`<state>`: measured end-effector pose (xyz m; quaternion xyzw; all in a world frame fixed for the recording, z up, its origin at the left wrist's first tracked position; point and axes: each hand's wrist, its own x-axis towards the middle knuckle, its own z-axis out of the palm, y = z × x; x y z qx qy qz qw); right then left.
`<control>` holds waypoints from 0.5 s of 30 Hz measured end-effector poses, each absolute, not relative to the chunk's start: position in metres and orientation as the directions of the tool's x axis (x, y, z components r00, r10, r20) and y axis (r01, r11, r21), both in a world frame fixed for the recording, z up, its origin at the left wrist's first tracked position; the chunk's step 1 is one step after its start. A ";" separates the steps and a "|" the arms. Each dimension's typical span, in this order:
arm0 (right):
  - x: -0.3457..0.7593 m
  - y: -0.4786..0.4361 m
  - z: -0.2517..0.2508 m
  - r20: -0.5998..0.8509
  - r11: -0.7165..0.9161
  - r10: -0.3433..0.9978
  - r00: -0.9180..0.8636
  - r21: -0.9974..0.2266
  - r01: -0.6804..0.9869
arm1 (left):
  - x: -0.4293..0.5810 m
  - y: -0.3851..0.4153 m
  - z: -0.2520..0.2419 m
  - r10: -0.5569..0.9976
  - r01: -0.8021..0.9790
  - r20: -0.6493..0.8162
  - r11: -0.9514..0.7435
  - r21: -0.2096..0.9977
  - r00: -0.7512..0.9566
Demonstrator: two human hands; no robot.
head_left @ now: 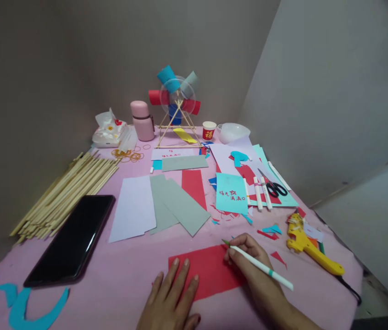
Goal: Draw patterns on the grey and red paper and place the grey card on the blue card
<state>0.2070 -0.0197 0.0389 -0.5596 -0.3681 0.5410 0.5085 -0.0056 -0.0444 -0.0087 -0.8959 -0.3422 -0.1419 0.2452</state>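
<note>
A red paper sheet (211,270) lies near the front edge of the pink table (128,270). My left hand (171,298) rests flat on the sheet's left part, fingers stretched out. My right hand (251,263) pinches a white pen with a green tip (261,266), and the tip touches the sheet's upper right corner.
A black phone (72,238) and a bundle of wooden sticks (66,192) lie at the left. Grey, lilac and red papers (166,201) cover the middle. Scissors (274,188), markers, a yellow glue gun (309,250), a paper windmill model (176,105) and a pink flask (141,120) stand farther off.
</note>
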 end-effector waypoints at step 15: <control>0.204 -0.020 0.025 -0.223 -0.196 0.943 0.248 -0.972 -0.130 | -0.016 -0.038 -0.011 0.473 0.650 0.475 -0.680 -0.340 0.742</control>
